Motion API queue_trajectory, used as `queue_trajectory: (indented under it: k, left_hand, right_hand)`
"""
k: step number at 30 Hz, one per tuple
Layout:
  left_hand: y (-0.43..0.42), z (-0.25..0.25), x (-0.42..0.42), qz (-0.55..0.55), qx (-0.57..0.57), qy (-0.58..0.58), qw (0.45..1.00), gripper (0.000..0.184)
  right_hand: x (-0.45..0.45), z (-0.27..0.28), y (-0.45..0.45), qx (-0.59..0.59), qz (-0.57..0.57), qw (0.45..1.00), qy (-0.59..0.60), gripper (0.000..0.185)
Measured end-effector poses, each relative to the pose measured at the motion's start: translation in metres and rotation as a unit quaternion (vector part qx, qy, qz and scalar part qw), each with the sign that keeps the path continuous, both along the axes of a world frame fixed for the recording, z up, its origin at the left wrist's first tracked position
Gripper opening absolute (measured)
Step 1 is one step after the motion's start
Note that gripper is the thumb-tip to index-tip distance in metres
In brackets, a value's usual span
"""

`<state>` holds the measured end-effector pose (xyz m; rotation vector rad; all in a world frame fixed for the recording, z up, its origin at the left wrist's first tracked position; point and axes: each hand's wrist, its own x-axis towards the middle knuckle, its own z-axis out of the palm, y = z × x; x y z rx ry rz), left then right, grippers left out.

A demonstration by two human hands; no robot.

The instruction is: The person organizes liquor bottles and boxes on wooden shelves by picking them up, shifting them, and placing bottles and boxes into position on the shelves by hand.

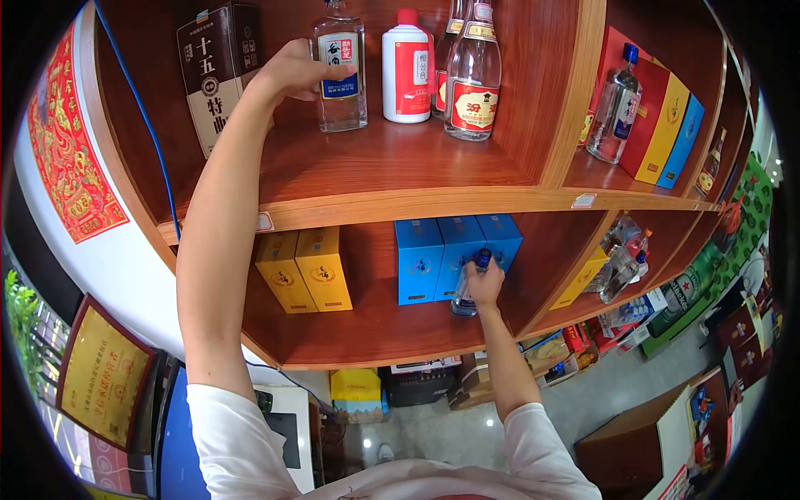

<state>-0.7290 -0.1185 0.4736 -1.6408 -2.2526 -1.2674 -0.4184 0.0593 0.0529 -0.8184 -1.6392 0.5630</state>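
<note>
On the upper shelf my left hand [296,71] reaches round the left side of a clear square bottle [342,92] with a white and blue label, its fingers closed on the glass. A white bottle with a red cap [407,75] and clear bottles with red labels [473,79] stand to its right. Down on the lower shelf my right hand [485,282] grips the neck of a small clear bottle with a blue cap [463,300], in front of three blue boxes [442,258]. The bottle's base is at the shelf board.
Two yellow boxes [304,271] stand at the lower left, and a tall dark and white box [218,83] leans at the upper left. The wooden shelf edge [400,204] runs between my arms. An upright divider [575,92] borders compartments with more bottles and boxes.
</note>
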Motion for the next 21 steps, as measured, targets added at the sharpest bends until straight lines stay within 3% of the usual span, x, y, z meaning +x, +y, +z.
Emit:
queue_trajectory:
  k: [7,14,21]
  left_hand:
    - [0.002,-0.008,-0.001,-0.044,0.063,-0.042,0.996,0.06]
    - [0.012,-0.013,-0.005,-0.039,0.075,0.005,0.996,0.076]
    - [0.033,-0.019,-0.031,-0.023,0.084,0.048,0.995,0.079]
  right_hand:
    - [-0.004,-0.008,0.007,0.049,-0.009,0.999,0.015,0.012]
    - [-0.004,-0.013,0.011,0.06,-0.002,0.998,0.025,0.011]
    - [-0.004,-0.012,0.01,0.057,-0.001,0.998,0.023,0.012]
